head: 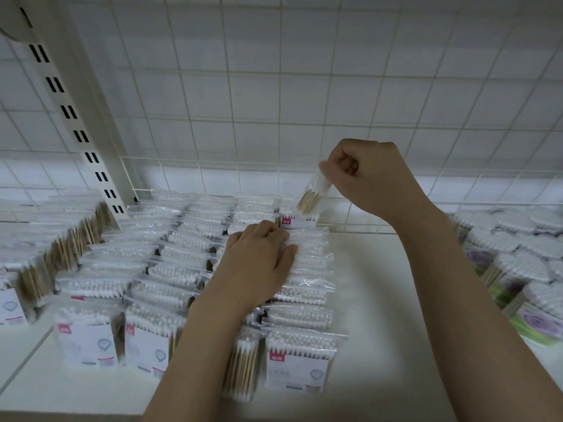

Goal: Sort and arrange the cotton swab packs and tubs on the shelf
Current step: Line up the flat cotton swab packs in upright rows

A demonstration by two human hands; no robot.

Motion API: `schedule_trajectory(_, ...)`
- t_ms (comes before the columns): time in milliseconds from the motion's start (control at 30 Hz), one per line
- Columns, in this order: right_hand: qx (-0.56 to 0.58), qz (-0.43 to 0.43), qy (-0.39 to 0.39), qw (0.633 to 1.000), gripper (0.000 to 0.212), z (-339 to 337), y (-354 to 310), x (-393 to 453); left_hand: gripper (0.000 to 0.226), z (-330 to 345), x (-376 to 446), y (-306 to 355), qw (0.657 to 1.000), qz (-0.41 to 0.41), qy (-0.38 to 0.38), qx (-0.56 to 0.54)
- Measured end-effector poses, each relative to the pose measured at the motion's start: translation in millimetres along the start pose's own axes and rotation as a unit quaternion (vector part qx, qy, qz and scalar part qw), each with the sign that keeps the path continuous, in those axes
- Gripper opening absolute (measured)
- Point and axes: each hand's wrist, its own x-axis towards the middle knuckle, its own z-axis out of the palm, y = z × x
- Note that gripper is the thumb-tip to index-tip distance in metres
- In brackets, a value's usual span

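Rows of clear cotton swab packs (170, 269) with white labels stand upright across the white shelf (380, 300). My left hand (259, 263) rests on the tops of the packs in the rightmost row (304, 300), fingers curled over their upper edges. My right hand (365, 175) is raised above the back of that row and pinches one swab pack (313, 193) by its top, so that the pack hangs tilted with its wooden sticks pointing down. Round tubs of swabs (518, 263) with purple and green labels lie at the right.
A white wire grid (274, 102) forms the back wall behind the shelf. A slotted metal upright (70, 114) stands at the left, with more swab packs (45, 254) beyond it. Bare shelf surface lies between the rightmost pack row and the tubs.
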Motion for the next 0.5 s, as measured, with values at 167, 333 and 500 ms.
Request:
schedule_trajectory(167, -0.03, -0.005, -0.059, 0.998, 0.012, 4.3, 8.4, 1.4, 0.039, -0.8, 0.4, 0.9, 1.0, -0.008, -0.006, -0.004)
schedule_trajectory(333, -0.066, -0.027, -0.051, 0.996, 0.015, 6.6, 8.9, 3.8, 0.038, -1.4, 0.1, 1.6, 1.0, -0.011, -0.009, -0.006)
schedule_trajectory(500, -0.107, -0.069, -0.021, 0.992, 0.019, 8.5, 6.5, 7.9, 0.038, -2.1, -0.1, 1.9, 1.0, -0.015, -0.008, -0.013)
